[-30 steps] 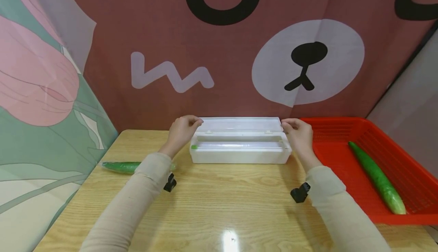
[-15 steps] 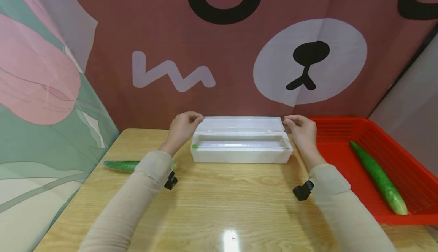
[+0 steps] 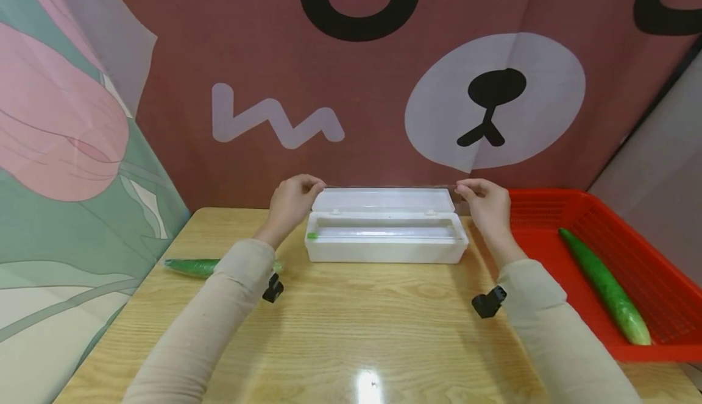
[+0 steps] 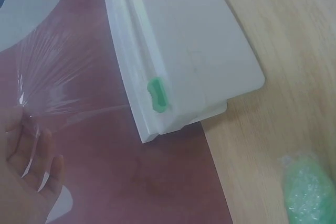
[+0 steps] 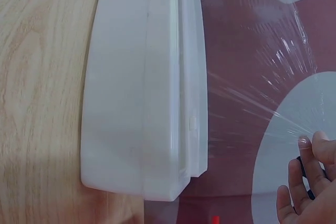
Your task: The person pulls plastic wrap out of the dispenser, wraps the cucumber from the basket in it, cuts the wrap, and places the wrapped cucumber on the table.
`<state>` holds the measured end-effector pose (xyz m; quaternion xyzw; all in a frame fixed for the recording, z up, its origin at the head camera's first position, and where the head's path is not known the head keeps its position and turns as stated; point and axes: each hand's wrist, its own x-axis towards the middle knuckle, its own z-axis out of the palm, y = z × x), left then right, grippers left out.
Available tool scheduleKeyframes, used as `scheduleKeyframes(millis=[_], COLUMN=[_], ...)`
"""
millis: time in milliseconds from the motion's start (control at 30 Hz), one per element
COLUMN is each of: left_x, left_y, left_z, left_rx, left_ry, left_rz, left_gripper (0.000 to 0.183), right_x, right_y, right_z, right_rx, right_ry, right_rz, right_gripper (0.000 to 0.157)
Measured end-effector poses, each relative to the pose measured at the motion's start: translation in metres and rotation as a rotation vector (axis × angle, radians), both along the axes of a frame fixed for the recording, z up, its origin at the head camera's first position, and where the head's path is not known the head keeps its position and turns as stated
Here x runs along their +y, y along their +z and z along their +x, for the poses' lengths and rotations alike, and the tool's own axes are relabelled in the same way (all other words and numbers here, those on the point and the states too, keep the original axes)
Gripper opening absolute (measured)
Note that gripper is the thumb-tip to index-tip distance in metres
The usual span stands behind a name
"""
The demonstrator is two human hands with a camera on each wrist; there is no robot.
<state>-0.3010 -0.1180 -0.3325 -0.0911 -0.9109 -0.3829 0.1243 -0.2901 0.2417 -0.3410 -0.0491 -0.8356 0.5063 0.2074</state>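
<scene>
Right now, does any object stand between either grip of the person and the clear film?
Nothing visible does: the left grip and the right grip each pinch the clear film directly. In the head view, the open white box appears lower, blocking neither.

The box (image 3: 384, 253) is white with a green tab (image 3: 312, 235), the film (image 5: 286, 51) clear, the basket (image 3: 548, 239) red, its cucumber (image 3: 606, 285) green, the worktop (image 3: 373, 318) wood-grained tan, the backdrop (image 3: 356, 75) maroon.
</scene>
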Motion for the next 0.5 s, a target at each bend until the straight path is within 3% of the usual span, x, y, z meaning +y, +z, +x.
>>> scheduleKeyframes(millis=[500], left_x=[-0.001], left_y=[0.011], left_z=[0.0], left_rx=[0.05], left_ry=[0.033], left_rz=[0.004], left_gripper=[0.03], right_x=[-0.001], right_y=[0.01], right_z=[-0.001], right_rx=[0.03], right_ry=[0.006], right_rz=[0.026], right_gripper=[0.024])
